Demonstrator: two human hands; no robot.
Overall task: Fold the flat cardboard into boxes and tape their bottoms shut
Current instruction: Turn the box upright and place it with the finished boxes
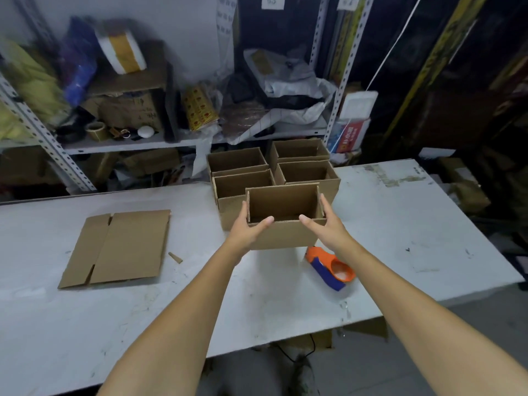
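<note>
Two hands hold an open box (283, 207) at a scuffed white table (400, 224) in a cluttered storeroom

Metal shelves (57, 150) crowded with bags, rolls and cartons stand behind the table. The left hand (248, 227) grips the box's left end and the right hand (325, 224) its right end, thumbs hooked over the near rim, fingers along the side walls. The box sits between the palms, just in front of four other boxes (243, 181). Flat cardboard (120, 247) lies well to the left; an orange tape dispenser (331, 267) rests beside the right wrist
</note>
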